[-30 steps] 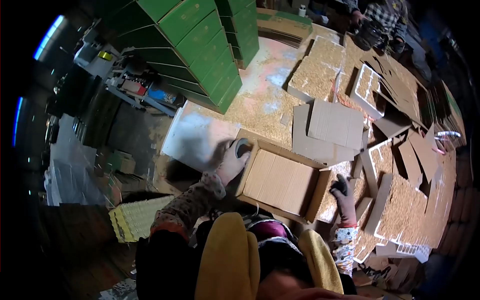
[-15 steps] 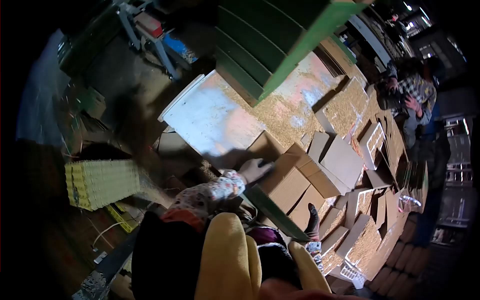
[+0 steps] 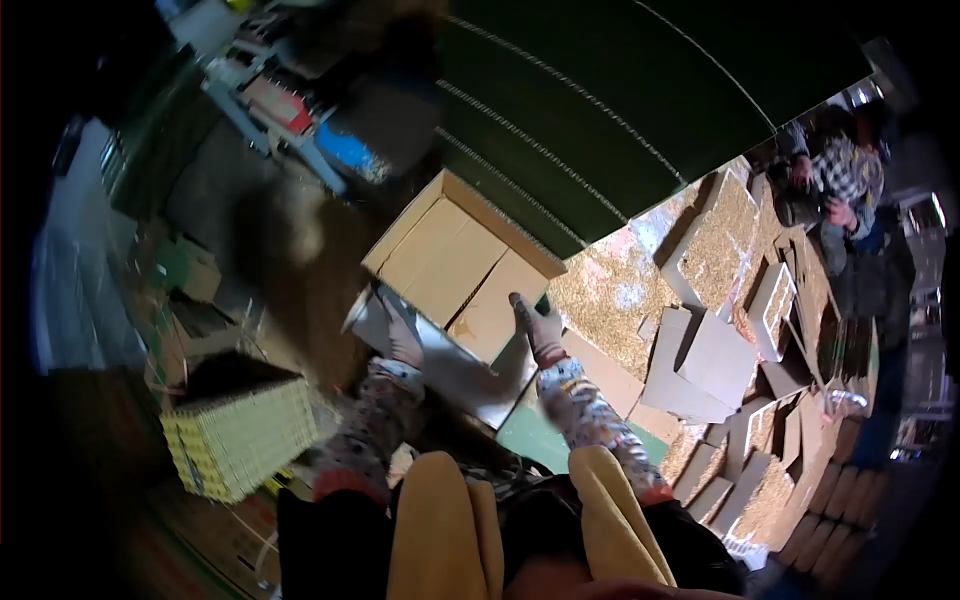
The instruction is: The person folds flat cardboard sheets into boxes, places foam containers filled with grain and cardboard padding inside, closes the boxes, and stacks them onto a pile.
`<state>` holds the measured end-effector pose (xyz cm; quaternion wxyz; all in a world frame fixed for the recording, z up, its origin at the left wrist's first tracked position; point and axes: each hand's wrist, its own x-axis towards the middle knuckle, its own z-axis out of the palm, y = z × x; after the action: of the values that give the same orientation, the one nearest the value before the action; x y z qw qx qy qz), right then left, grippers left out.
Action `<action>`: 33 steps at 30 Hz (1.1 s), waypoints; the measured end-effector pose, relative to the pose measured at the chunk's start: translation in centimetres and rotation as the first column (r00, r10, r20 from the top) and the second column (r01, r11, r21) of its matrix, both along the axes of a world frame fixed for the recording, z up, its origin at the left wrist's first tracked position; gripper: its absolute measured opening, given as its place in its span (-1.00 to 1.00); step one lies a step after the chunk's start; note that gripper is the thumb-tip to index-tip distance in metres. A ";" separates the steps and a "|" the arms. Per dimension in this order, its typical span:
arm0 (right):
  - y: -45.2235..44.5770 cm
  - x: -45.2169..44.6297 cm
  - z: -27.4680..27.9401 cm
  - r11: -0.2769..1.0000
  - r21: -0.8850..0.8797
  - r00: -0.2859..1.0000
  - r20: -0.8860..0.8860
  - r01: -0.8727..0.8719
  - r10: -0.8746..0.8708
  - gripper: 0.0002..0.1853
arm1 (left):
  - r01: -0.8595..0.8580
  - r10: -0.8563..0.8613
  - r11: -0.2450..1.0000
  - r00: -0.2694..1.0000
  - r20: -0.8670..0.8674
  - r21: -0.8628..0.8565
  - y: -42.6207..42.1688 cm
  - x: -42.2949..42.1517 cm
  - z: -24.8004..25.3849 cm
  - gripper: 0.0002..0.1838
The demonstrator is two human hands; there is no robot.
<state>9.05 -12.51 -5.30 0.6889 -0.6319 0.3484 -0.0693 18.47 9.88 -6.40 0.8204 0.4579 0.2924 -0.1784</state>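
Observation:
An open, shallow cardboard box point(image 3: 450, 262), brown inside, is held out in front of me between both hands. My left hand point(image 3: 402, 335) is closed on its near left side, partly hidden under the edge. On the near right side, my right hand point(image 3: 542, 332), in a dark-fingered glove, grips with the thumb over the rim. The far side of the box lies right by a tall dark-green stack point(image 3: 600, 110) with pale wavy lines; whether they touch I cannot tell.
A table strewn with sawdust point(image 3: 600, 290) bears loose cardboard pieces point(image 3: 715, 355) and sawdust-filled boxes point(image 3: 715, 245) on the right. Yellow-green stacked sheets point(image 3: 240, 430) stand low on the left. A co-worker point(image 3: 840, 180) in a checked sleeve is at upper right.
The cardboard box has moved from the table in front of me forward and left to the green stack. My left hand has taken hold of it; my view has shifted too.

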 end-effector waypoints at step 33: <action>-4.4 -20.3 5.3 0.783 -0.522 0.907 -0.039 0.339 -0.418 -0.53 | 0.395 -0.455 0.875 0.868 0.200 0.279 -2.3 -4.8 -5.9 -0.73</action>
<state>-11.28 -16.87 0.00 0.4427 -0.7097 0.4895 -0.2464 13.63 7.62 -12.27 0.7331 0.6219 0.0923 -0.2594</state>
